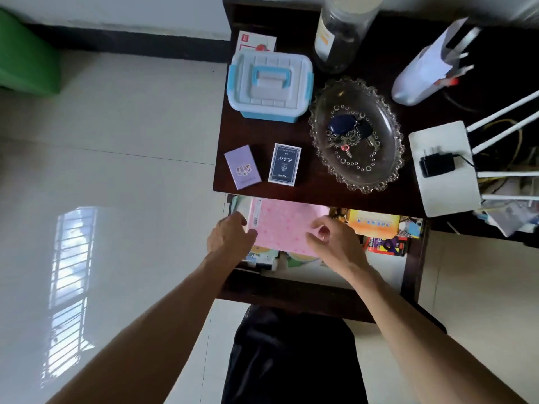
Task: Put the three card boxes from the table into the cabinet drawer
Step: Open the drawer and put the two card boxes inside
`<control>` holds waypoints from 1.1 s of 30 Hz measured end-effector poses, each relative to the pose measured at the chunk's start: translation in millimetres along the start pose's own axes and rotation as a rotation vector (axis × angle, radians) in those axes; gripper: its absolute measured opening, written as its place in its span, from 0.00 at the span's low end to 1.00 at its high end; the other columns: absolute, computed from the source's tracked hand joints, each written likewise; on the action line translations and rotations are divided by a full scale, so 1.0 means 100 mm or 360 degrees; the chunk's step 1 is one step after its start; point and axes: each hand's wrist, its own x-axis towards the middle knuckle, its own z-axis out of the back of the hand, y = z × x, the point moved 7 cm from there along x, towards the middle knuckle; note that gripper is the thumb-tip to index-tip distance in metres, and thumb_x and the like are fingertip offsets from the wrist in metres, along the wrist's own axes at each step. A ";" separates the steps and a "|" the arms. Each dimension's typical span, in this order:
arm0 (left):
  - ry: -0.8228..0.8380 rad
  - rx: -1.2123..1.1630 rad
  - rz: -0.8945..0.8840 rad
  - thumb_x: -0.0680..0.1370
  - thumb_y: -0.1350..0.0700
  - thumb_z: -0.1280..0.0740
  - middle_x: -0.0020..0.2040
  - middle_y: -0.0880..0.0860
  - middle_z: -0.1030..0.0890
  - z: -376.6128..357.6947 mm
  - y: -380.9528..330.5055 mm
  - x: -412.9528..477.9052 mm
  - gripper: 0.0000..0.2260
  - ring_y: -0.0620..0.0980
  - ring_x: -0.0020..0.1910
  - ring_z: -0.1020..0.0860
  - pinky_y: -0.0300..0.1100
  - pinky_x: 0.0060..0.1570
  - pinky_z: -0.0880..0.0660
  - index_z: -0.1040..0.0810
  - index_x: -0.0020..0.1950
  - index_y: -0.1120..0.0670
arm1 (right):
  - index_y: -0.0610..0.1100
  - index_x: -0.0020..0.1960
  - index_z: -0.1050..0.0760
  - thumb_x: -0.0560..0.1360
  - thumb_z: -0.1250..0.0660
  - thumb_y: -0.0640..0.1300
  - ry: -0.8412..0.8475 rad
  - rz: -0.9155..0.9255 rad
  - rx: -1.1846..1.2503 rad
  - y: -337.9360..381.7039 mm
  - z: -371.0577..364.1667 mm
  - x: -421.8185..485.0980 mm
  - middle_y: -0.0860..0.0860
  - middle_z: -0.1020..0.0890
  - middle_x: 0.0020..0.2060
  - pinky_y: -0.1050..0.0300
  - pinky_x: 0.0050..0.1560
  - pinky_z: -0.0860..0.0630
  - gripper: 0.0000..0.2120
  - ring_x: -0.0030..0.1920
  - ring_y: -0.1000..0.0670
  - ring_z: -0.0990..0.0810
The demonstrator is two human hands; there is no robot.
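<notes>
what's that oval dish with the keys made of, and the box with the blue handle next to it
The oval dish looks like clear pressed glass: the dark tabletop shows through it and its beaded rim glints. The box looks like moulded plastic, with a translucent whitish lid, blue handle and clips; it could be nothing else by its look.

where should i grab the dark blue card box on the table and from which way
Take the dark blue card box from above, pinching its two long side edges. It lies flat with its broad face up, so only the thin sides offer a grip. The purple card box on its left and the glass dish on its right both stand apart from it, leaving finger room. The right hand is probably nearer.
</notes>
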 end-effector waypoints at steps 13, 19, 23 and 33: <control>-0.0306 0.0418 -0.0600 0.68 0.49 0.26 0.79 0.57 0.46 0.54 -0.55 0.69 0.41 0.60 0.75 0.44 0.58 0.65 0.33 0.43 0.76 0.47 | 0.50 0.76 0.36 0.69 0.24 0.46 -0.0114 0.0506 -0.1159 1.39 0.21 0.98 0.44 0.32 0.73 0.44 0.67 0.32 0.39 0.71 0.42 0.32; -0.0516 0.0370 -0.0728 0.64 0.55 0.23 0.69 0.53 0.31 0.59 -0.60 0.77 0.41 0.58 0.67 0.33 0.54 0.59 0.29 0.39 0.73 0.50 | 0.49 0.77 0.39 0.72 0.26 0.43 -0.0143 0.0505 -0.1233 1.37 0.17 1.00 0.44 0.26 0.66 0.45 0.62 0.28 0.37 0.68 0.42 0.29; -0.0490 0.0399 -0.0701 0.64 0.52 0.23 0.70 0.54 0.32 0.57 -0.61 0.77 0.47 0.58 0.68 0.33 0.53 0.61 0.30 0.45 0.77 0.52 | 0.46 0.74 0.38 0.68 0.23 0.46 -0.0133 0.0500 -0.1272 1.38 0.15 1.00 0.42 0.26 0.64 0.46 0.57 0.26 0.39 0.65 0.41 0.28; -0.0371 0.0045 -0.0617 0.60 0.43 0.22 0.63 0.52 0.27 0.16 -0.24 -0.12 0.42 0.55 0.59 0.29 0.50 0.54 0.24 0.35 0.69 0.52 | 0.48 0.46 0.24 0.65 0.26 0.56 -0.0280 0.0053 -0.0425 0.37 0.14 -0.06 0.52 0.21 0.48 0.56 0.41 0.29 0.17 0.49 0.48 0.23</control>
